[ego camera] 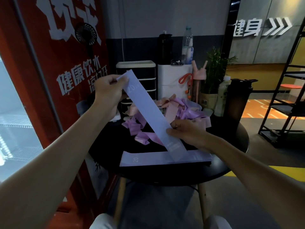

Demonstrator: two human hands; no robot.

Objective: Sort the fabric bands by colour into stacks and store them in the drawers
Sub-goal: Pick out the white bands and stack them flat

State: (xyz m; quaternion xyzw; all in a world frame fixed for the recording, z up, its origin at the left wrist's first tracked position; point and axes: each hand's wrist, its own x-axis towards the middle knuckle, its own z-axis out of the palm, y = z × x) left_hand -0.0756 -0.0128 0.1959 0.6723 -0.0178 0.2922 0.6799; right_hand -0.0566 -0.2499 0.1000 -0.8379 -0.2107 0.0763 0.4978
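A pale lavender fabric band stretches diagonally between my hands above the round black table. My left hand pinches its upper end, raised near the drawers. My right hand grips its lower part, and the band's end hangs just over a flat stack of lavender bands lying at the table's front. Behind it lies a loose heap of purple bands and pink bands. A small drawer unit with dark drawers stands at the table's back left.
A white box stands beside the drawers with a dark bottle and a clear water bottle on top. A pink bottle, a potted plant and a black flask crowd the back right. A red vending machine is left, a black rack right.
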